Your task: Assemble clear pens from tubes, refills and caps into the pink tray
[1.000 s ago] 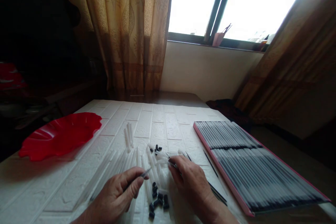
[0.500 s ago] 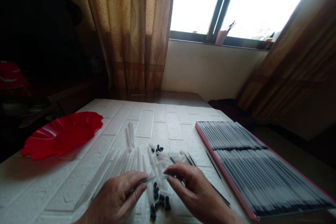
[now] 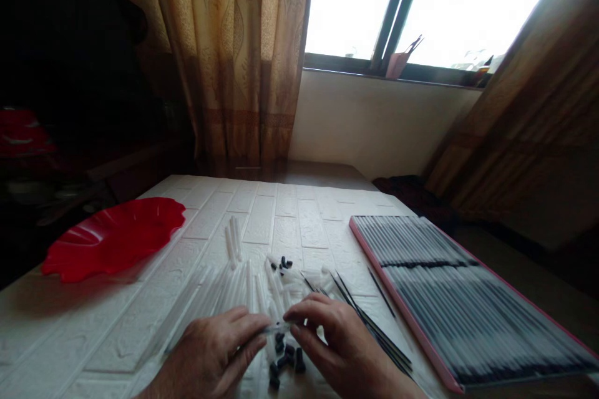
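Observation:
My left hand is closed, thumb and fingers pinching a thin clear plastic tube. Across from it, my right hand pinches the tube's other end between thumb and forefinger. Both hands are just above the table, with fingertips close together. Below the fingertips lie several short black caps. A spread of clear tubes lies beyond my left hand. Thin black rods lie beside and partly under my right hand. What my left palm covers is hidden.
A pink-edged shallow box filled with rows of tubes is at the right. A red wavy-rimmed plate sits at the left. More black caps and a few tubes lie farther back on the white brick-patterned table.
My right hand has shifted slightly left, towards my left hand, and less of the tube shows between them. More of the black rods beside my right hand are visible.

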Motion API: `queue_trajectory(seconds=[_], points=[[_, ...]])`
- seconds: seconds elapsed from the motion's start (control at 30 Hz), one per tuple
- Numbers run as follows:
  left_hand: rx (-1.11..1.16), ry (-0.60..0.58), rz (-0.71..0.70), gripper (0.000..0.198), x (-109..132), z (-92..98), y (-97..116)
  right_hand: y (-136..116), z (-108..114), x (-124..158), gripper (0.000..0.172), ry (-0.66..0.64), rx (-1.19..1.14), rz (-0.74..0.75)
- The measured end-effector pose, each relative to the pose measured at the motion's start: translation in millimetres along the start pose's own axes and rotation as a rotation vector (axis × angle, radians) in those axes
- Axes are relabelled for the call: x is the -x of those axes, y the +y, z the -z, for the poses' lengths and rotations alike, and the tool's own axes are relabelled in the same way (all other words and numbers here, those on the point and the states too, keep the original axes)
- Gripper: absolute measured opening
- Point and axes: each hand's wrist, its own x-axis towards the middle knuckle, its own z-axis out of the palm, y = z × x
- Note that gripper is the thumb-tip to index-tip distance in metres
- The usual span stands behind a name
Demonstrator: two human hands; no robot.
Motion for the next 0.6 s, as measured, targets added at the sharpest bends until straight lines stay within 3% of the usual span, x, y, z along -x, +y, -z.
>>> queue_trajectory(seconds=[0.17,0.3,0.6], points=[[-0.067,0.013,-0.029,0.031,1.4,-3.5,-1.1,2.2,-5.0,1.5,0.024,-0.045,-0.035,0.004],[-0.085,-0.044,-0.036,0.029,3.2,-7.7,-1.5,1.5,-3.9,2.0,0.023,-0.095,0.0,-0.007],[-0.156,-0.023,-0.058,0.027,7.1,-14.4,-3.5,11.9,-14.4,2.8,0.027,-0.101,0.111,0.142]])
